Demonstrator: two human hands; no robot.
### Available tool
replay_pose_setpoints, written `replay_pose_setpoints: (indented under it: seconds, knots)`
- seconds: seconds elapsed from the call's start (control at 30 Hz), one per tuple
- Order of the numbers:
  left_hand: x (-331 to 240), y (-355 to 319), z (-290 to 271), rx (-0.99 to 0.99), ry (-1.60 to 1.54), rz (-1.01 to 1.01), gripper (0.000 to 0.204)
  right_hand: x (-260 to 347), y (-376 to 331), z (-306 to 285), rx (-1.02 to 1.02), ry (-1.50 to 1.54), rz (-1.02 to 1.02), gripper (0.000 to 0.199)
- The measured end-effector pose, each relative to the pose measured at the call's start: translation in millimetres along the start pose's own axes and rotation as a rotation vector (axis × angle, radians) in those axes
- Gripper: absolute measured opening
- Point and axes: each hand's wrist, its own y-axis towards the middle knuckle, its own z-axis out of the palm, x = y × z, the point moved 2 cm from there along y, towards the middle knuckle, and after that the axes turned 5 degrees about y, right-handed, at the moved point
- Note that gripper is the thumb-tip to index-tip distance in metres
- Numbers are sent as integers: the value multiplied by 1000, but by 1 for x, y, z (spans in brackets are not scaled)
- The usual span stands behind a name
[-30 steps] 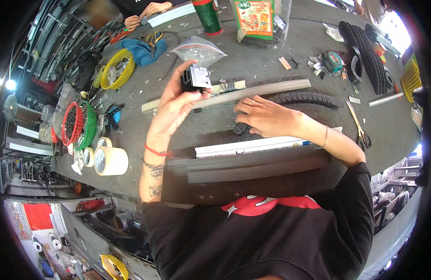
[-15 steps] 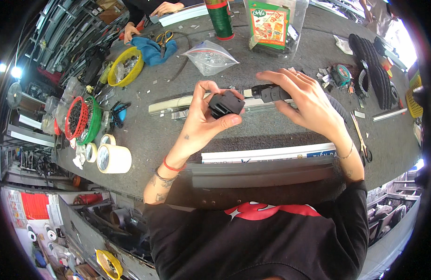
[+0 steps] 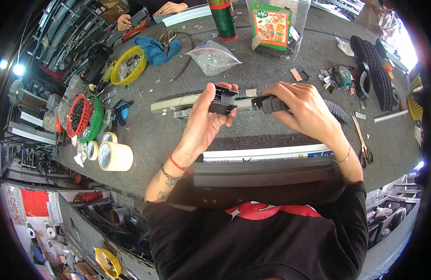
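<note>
My left hand (image 3: pixel 201 119) is closed on a black plastic block (image 3: pixel 223 100), thumb on its near left side and fingers behind. Slots and ribs show on the block. To its right, my right hand (image 3: pixel 305 108) curls round a black segmented chain (image 3: pixel 273 104), whose end points at the block with a small gap between. More of the chain (image 3: pixel 336 113) curves out beyond my right wrist. Below both hands, pale metal strips (image 3: pixel 175 103) lie across the grey table (image 3: pixel 168 135). How the chain meets those strips is hidden by my fingers.
Ahead lie a zip bag of small parts (image 3: pixel 213 58), a green spool (image 3: pixel 223 21) and a clear tub (image 3: pixel 281 35). Baskets (image 3: pixel 82 114) and tape rolls (image 3: pixel 115 156) stand left. Scissors (image 3: pixel 362 144) and coiled black chains (image 3: pixel 372 70) are right. A co-worker's hands (image 3: pixel 171 8) are across the table.
My left hand has turned the block so its slotted side shows. My right hand's raised fingers have come down round the chain. One co-worker's hand has moved away from the blue cloth.
</note>
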Motion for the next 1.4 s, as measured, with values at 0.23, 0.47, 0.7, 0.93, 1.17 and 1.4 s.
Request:
replay_pose_setpoints:
  seconds: [0.23, 0.47, 0.7, 0.93, 1.17, 1.4]
  knots:
    - [0, -10, 12, -76, -67, 48, 39, 1, 5, 3, -90, -22, -41, 45]
    - [-8, -16, 16, 56, 229, 188, 48, 6, 5, -10, 91, -136, -119, 48]
    - [-8, -20, 19, 108, 462, 388, 47, 18, -8, -26, 105, -2, 192, 59]
    - [-2, -26, 28, 195, 514, 440, 58, 34, -6, -18, -100, -41, -79, 66]
    - [-1, -30, 30, 188, 514, 501, 58, 34, -1, -20, -199, -41, -145, 60]
    - [-1, -31, 28, 165, 437, 448, 57, 35, -6, -27, -141, -42, -108, 61]
